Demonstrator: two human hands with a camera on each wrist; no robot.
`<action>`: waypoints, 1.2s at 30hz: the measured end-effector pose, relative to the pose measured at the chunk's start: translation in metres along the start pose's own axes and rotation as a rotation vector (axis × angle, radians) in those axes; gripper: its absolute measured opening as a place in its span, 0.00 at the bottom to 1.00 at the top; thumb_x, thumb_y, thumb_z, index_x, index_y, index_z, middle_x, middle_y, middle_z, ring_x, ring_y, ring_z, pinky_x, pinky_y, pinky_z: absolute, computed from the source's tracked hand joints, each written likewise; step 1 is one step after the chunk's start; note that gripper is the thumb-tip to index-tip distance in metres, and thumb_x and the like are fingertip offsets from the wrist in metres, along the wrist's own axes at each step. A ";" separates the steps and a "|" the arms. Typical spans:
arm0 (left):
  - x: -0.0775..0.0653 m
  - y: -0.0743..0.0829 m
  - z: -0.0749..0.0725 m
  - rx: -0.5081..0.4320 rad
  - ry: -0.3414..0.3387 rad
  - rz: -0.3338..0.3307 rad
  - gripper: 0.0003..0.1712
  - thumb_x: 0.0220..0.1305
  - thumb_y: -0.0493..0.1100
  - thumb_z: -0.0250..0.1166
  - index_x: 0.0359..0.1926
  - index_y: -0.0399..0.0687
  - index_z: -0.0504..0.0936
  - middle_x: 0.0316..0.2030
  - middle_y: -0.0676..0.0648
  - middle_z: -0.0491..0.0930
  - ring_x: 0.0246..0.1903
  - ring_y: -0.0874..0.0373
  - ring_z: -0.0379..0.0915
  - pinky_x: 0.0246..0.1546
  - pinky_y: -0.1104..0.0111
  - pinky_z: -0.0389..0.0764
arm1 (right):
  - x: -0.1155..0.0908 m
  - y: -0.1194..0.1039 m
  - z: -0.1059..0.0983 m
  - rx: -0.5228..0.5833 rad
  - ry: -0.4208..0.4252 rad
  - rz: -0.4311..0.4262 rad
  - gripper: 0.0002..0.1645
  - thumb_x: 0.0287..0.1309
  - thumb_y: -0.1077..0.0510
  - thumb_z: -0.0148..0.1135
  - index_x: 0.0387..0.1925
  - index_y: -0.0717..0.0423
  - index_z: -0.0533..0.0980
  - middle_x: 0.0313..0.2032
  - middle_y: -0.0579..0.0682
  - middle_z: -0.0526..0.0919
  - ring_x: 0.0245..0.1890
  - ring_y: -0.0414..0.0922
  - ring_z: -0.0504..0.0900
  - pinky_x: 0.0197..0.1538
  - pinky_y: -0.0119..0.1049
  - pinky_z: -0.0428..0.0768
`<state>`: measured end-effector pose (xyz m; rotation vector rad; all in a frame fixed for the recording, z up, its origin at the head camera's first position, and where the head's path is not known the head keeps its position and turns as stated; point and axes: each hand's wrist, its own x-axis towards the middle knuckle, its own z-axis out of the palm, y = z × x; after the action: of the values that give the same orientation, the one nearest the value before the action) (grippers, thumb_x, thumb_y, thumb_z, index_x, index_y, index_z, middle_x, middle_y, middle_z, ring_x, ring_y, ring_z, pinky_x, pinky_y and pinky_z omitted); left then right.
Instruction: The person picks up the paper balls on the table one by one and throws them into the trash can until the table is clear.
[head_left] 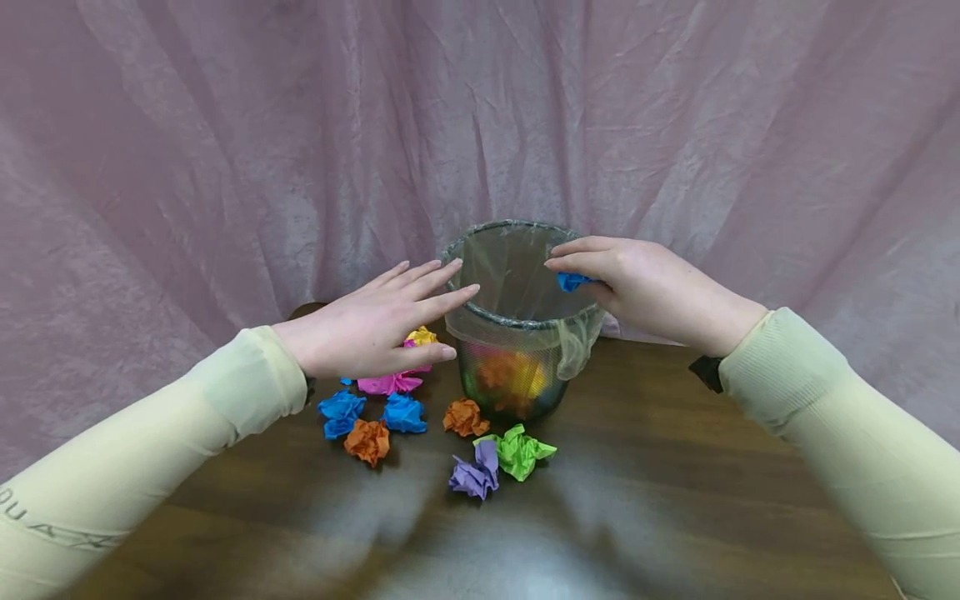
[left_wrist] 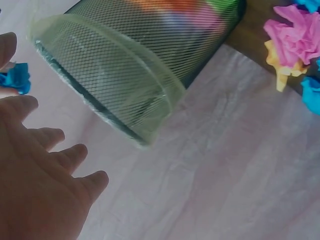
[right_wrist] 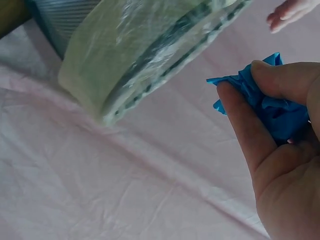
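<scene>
My right hand (head_left: 637,279) pinches a crumpled blue paper ball (right_wrist: 272,107) between thumb and fingers, over the right side of the bin's rim in the head view. The mesh wastebasket (head_left: 468,375) has a thin yellowish plastic liner (head_left: 576,346) folded over its rim, and orange and yellow paper shows through its wall. My left hand (head_left: 378,321) is held out at the bin's left side, fingers spread and straight, with nothing in it. Below it lie a pink paper ball (head_left: 390,383) and a yellow one (head_left: 422,336), partly hidden by the hand.
On the wooden table (head_left: 675,467) lie blue paper balls (head_left: 405,413), orange ones (head_left: 367,442), a purple one (head_left: 475,472) and a green one (head_left: 521,452), all in front of or left of the bin. A pink curtain (head_left: 337,125) hangs close behind.
</scene>
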<state>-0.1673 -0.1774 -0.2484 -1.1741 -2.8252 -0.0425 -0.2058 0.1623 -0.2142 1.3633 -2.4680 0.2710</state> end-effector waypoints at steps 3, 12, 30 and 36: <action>0.011 0.001 -0.003 -0.009 -0.007 -0.005 0.45 0.73 0.72 0.48 0.82 0.68 0.46 0.82 0.50 0.37 0.80 0.46 0.35 0.76 0.46 0.40 | 0.005 0.008 0.002 0.004 -0.014 0.042 0.27 0.62 0.71 0.67 0.63 0.60 0.79 0.63 0.55 0.80 0.61 0.54 0.80 0.60 0.51 0.79; 0.044 0.004 -0.006 -0.041 -0.005 0.003 0.44 0.74 0.72 0.47 0.83 0.68 0.46 0.82 0.47 0.39 0.79 0.44 0.36 0.77 0.48 0.39 | 0.016 0.026 0.015 0.026 -0.065 0.131 0.27 0.64 0.68 0.67 0.64 0.59 0.78 0.66 0.57 0.77 0.63 0.55 0.78 0.62 0.52 0.77; 0.047 0.004 -0.002 -0.040 -0.011 -0.007 0.44 0.74 0.72 0.47 0.83 0.67 0.46 0.82 0.47 0.39 0.79 0.43 0.38 0.77 0.49 0.38 | 0.025 0.034 0.031 -0.032 -0.137 0.170 0.30 0.67 0.62 0.67 0.69 0.53 0.74 0.69 0.58 0.72 0.68 0.58 0.72 0.66 0.55 0.72; 0.044 0.002 -0.002 -0.043 -0.013 -0.015 0.44 0.74 0.72 0.47 0.83 0.67 0.46 0.82 0.46 0.39 0.79 0.43 0.38 0.77 0.49 0.37 | 0.026 0.035 0.032 -0.093 -0.143 0.184 0.35 0.66 0.59 0.69 0.73 0.54 0.70 0.71 0.60 0.69 0.72 0.61 0.65 0.73 0.58 0.61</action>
<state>-0.1969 -0.1455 -0.2423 -1.1655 -2.8584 -0.0967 -0.2543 0.1501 -0.2355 1.1571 -2.6917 0.1004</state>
